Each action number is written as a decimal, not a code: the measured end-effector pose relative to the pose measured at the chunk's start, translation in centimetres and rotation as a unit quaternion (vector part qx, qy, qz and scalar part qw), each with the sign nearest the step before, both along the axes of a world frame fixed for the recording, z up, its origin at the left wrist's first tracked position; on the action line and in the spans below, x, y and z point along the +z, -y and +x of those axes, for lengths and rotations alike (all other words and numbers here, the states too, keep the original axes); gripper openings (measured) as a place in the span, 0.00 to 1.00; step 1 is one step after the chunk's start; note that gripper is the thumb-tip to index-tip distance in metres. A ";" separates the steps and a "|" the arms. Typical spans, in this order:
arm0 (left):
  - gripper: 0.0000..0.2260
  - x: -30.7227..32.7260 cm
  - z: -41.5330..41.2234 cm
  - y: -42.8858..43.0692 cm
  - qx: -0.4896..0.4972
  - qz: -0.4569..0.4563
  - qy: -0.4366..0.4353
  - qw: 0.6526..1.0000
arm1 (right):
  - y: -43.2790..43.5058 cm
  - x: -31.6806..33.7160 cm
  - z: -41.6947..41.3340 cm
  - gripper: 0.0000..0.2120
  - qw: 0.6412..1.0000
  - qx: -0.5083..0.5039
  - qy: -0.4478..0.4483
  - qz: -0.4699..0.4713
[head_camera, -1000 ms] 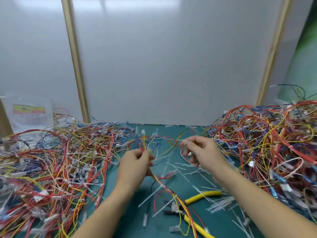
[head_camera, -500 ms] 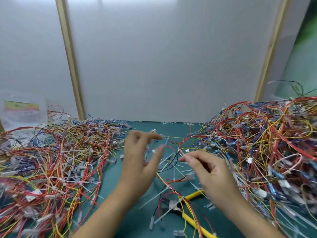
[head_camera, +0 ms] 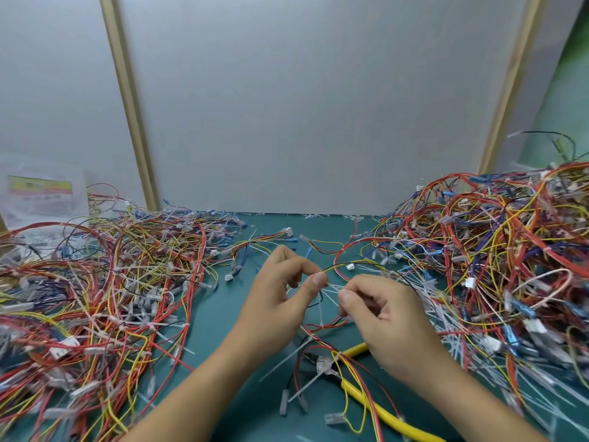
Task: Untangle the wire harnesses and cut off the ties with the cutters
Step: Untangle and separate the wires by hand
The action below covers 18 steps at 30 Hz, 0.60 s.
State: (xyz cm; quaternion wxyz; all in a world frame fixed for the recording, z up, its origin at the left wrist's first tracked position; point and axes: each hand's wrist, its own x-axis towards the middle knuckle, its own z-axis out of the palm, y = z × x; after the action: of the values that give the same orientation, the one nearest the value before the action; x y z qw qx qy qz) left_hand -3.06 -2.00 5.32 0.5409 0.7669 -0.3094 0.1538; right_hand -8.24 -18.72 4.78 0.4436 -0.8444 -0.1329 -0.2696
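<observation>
Wire harness (head_camera: 350, 267) is hanging between my two hands just above the green mat (head_camera: 223, 314), its red and yellow strands trailing down over the cutters (head_camera: 379, 408) lying under my right wrist. My left hand (head_camera: 280, 301) is pinching the strands between thumb and forefinger, and my right hand (head_camera: 385, 317) is pinching what looks like a white tie (head_camera: 331, 287) just beside it. I am thinking the tie should be teased clear first, so the blades bite plastic only.
</observation>
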 end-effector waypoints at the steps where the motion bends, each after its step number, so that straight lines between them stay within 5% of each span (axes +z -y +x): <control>1: 0.05 -0.1 0.0 0.0 0.004 0.004 0.007 1.000 | 0.0 -0.1 0.0 0.13 1.000 0.002 -0.001 0.005; 10: 0.08 0.5 -0.2 -0.7 -0.062 0.089 0.034 0.994 | 1.8 0.0 1.1 0.07 0.985 -0.054 -0.111 0.123; 15: 0.09 0.5 -0.4 -0.9 -0.246 0.317 -0.019 0.916 | 3.2 0.9 0.7 0.09 0.991 -0.107 -0.054 0.053; 18: 0.04 0.7 0.3 -1.1 -0.223 0.318 0.009 0.922 | 3.2 1.5 0.3 0.15 0.986 -0.042 -0.158 -0.020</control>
State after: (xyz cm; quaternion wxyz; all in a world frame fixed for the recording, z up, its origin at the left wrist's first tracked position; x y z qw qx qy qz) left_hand -2.77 -0.93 6.04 0.2863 0.8085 -0.5093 -0.0704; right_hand -7.92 -21.96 6.24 0.4300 -0.8900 -0.0313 -0.1485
